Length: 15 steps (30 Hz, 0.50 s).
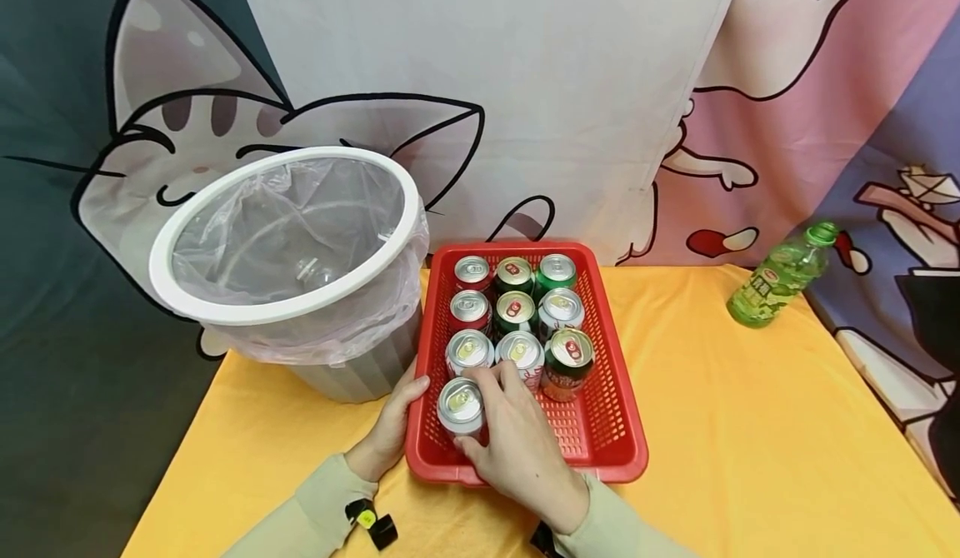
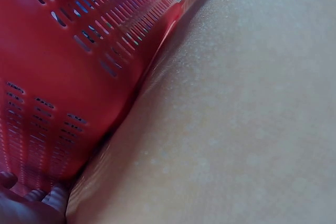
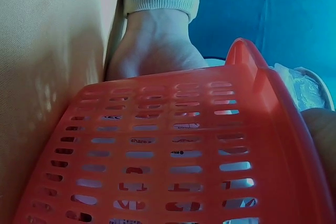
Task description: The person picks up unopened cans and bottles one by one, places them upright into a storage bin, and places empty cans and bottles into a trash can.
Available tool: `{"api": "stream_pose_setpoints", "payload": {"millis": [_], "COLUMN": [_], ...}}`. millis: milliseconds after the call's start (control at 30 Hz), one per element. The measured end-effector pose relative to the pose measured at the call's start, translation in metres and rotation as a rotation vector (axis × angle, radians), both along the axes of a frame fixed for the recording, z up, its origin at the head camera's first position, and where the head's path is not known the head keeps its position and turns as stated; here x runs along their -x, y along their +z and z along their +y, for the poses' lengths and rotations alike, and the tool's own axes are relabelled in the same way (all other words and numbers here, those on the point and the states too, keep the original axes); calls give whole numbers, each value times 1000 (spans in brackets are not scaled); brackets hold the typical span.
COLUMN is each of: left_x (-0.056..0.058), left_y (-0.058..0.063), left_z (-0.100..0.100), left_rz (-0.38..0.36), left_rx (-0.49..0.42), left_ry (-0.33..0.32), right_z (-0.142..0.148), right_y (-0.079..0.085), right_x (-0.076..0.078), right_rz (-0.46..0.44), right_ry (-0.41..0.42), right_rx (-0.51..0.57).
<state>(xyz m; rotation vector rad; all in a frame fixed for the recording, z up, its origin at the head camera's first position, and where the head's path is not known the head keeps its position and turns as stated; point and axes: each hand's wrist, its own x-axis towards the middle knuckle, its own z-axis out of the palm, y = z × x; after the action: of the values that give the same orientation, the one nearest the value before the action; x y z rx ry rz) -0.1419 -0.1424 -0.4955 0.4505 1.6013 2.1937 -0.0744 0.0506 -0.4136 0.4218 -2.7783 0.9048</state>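
Observation:
A red plastic basket [image 1: 528,468] with slotted sides stands on the yellow cloth and holds several drink cans in rows. My left hand [image 1: 392,429] holds the basket's left side, its thumb at the rim. In the left wrist view, fingertips [image 2: 55,198] lie against the slotted wall. Inside the front left corner, my right hand [image 1: 517,441] grips a silver-topped can [image 1: 461,408] between thumb and fingers. Just behind it are a white-and-red can [image 1: 521,356] and a dark green can [image 1: 568,362]. The basket wall [image 3: 157,135] hides most of the can in the right wrist view.
Left of the basket stands a grey bin with a white rim [image 1: 288,312] and a clear liner; a clear plastic bottle [image 1: 315,273] lies inside. A green drink bottle [image 1: 782,279] leans at the far right of the yellow cloth [image 1: 720,425]. A printed curtain [image 1: 570,108] hangs behind.

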Motion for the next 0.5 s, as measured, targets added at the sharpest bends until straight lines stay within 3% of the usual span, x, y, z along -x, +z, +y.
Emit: {"api": "stream_pose_setpoints", "payload": {"millis": [500], "left_x": [0], "left_y": [-1], "left_z": [0], "left_rz": [-15], "left_rx": [7], "left_ry": [3], "right_z": [5], "right_y": [1], "right_x": [-3], "right_rz": [24], "right_ry": [21], "right_rx": [-22]}}
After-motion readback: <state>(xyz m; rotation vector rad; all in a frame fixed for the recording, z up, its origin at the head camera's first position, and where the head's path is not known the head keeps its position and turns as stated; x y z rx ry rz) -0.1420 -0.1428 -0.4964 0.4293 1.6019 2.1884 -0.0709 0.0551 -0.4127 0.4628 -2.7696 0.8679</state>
